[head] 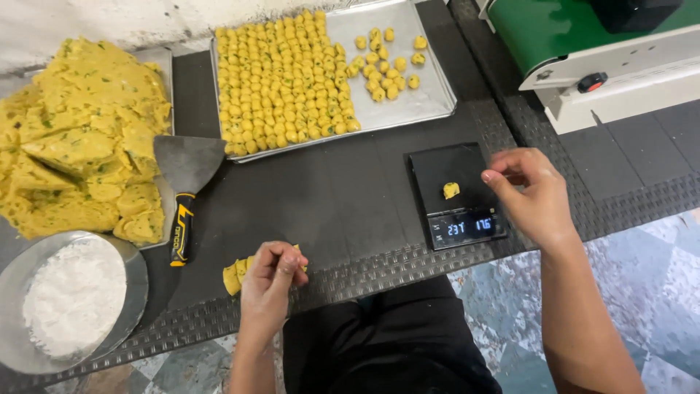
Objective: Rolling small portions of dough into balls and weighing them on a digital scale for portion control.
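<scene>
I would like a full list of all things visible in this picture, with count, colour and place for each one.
dough mass: one, yellow with green flecks, far left
tray: one, silver, top centre
dough balls: many, yellow, in rows on the tray
scraper: one, grey blade, black and yellow handle, beside the dough mass
bowl of flour: one, metal, white flour, bottom left
scale: one, black, centre right
dough piece: one, yellow, on the scale
dough strip: one, yellow, near edge of mat
mat: one, black, under everything
machine: one, green and white, top right
left hand: pinching the dough strip
right hand: beside the scale, holding nothing visible
</scene>
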